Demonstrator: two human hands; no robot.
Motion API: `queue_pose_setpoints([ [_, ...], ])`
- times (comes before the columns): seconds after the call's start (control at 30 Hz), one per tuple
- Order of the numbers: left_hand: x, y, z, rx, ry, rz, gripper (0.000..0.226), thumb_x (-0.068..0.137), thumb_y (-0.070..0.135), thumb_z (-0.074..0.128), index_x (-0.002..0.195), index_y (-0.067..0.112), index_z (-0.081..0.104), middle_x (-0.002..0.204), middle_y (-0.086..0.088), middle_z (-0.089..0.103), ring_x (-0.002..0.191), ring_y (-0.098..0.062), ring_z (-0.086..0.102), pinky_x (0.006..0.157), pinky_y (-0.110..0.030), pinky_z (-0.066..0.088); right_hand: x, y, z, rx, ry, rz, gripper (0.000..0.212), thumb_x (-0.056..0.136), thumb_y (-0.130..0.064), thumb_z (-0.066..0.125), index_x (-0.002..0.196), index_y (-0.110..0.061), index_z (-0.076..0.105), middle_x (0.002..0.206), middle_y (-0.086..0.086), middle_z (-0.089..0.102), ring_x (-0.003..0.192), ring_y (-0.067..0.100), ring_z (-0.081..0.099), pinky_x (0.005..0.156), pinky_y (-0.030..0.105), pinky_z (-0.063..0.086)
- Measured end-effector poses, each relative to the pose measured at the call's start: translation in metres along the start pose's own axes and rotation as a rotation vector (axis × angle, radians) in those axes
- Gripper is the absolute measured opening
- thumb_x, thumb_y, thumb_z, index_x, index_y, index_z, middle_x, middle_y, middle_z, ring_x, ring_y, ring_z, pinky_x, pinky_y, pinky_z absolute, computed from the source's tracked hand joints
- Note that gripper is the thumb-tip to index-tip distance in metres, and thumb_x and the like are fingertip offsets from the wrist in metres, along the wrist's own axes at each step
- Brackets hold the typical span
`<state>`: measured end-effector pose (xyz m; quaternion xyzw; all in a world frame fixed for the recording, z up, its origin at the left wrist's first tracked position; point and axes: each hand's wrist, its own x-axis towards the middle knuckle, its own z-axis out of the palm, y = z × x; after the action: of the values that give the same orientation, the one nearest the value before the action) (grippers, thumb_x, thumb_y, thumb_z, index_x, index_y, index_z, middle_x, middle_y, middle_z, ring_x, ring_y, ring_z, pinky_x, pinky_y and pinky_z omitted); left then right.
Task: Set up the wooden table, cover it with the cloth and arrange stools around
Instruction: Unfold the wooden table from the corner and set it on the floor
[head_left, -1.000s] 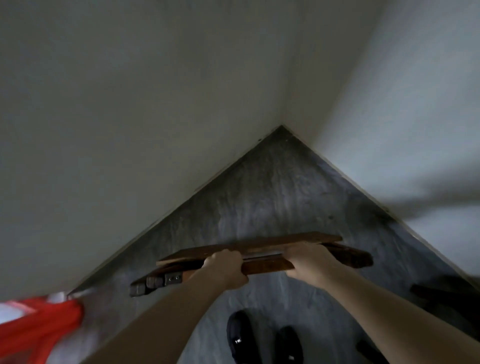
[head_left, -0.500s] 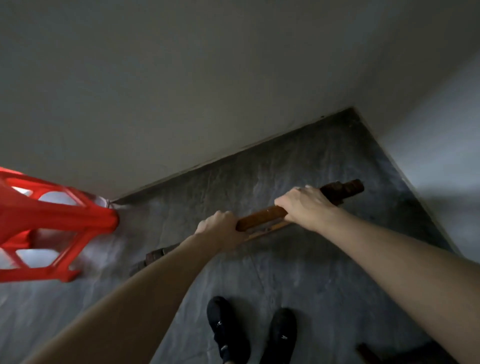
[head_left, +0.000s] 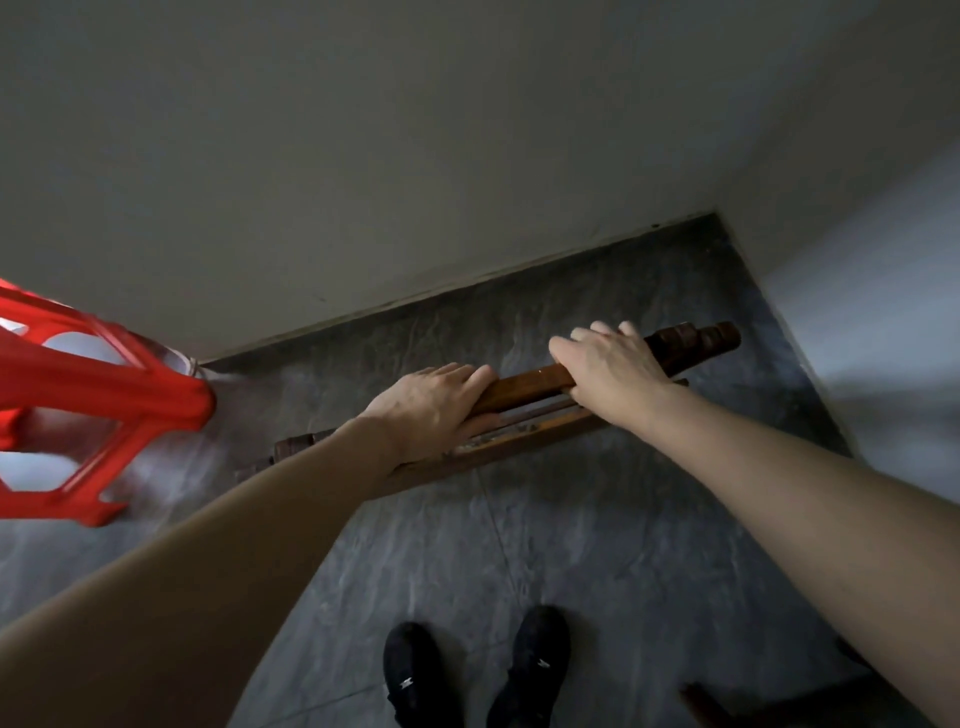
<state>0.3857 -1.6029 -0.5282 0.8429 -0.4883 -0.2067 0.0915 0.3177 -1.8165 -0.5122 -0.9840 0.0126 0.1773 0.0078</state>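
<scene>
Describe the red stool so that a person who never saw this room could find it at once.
Start at the corner of the room, where the grey wall meets the dark floor, and follow the wall's foot to the left edge of the view. There stands the red stool, plastic, with open cut-outs. It is the only bright thing here: the folded wooden table beside it is brown.

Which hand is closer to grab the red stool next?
Probably the left hand. It holds the folded brown wooden table on the side nearer the red plastic stool; the right hand is farther away.
</scene>
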Motion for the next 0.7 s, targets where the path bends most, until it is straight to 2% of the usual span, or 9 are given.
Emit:
queue_pose_setpoints([
  [0.23, -0.006, 0.007, 0.002, 0.017, -0.048, -0.059, 0.034, 0.098, 0.056, 0.035, 0.111, 0.026, 0.039, 0.096, 0.003, 0.059, 0.076, -0.019, 0.058, 0.066, -0.033, 0.044, -0.006, -0.010, 0.009, 0.003, 0.041, 0.123, 0.041, 0.082, -0.024, 0.071, 0.118, -0.025, 0.050, 0.115, 0.004, 0.055, 0.114, 0.025, 0.049, 0.097, 0.042, 0.039],
  [0.4, -0.009, 0.009, 0.007, 0.030, -0.068, -0.080, 0.030, 0.098, 0.060, 0.031, 0.108, 0.031, 0.034, 0.087, 0.005, 0.061, 0.068, -0.017, 0.058, 0.062, -0.032, 0.043, -0.016, -0.009, 0.010, 0.060, 0.049, 0.090, 0.054, 0.081, -0.023, 0.071, 0.127, -0.023, 0.043, 0.123, 0.005, 0.051, 0.118, 0.026, 0.046, 0.100, 0.042, 0.038],
  [0.53, -0.009, 0.009, 0.006, 0.052, -0.047, -0.087, 0.030, 0.098, 0.060, 0.030, 0.104, 0.031, 0.032, 0.082, 0.006, 0.059, 0.066, -0.017, 0.057, 0.061, -0.032, 0.041, -0.038, 0.004, 0.010, 0.039, 0.118, 0.085, 0.070, 0.083, -0.039, 0.067, 0.140, -0.017, 0.034, 0.136, 0.011, 0.039, 0.125, 0.030, 0.039, 0.109, 0.044, 0.033],
  [0.63, -0.009, 0.008, 0.006, 0.065, -0.033, -0.092, 0.031, 0.097, 0.060, 0.030, 0.102, 0.030, 0.032, 0.080, 0.006, 0.057, 0.065, -0.019, 0.057, 0.061, -0.034, 0.043, -0.056, 0.033, 0.009, 0.067, 0.225, 0.245, 0.081, 0.081, -0.054, 0.065, 0.142, -0.009, 0.035, 0.139, 0.016, 0.039, 0.123, 0.034, 0.041, 0.104, 0.045, 0.038],
  [0.7, -0.009, 0.010, 0.007, 0.061, -0.035, -0.093, 0.030, 0.097, 0.061, 0.029, 0.100, 0.031, 0.030, 0.077, 0.007, 0.055, 0.063, -0.018, 0.054, 0.060, -0.033, 0.040, -0.064, 0.058, 0.008, 0.098, 0.184, 0.348, 0.086, 0.081, -0.059, 0.062, 0.143, -0.006, 0.033, 0.139, 0.017, 0.040, 0.125, 0.034, 0.041, 0.100, 0.045, 0.041],
])
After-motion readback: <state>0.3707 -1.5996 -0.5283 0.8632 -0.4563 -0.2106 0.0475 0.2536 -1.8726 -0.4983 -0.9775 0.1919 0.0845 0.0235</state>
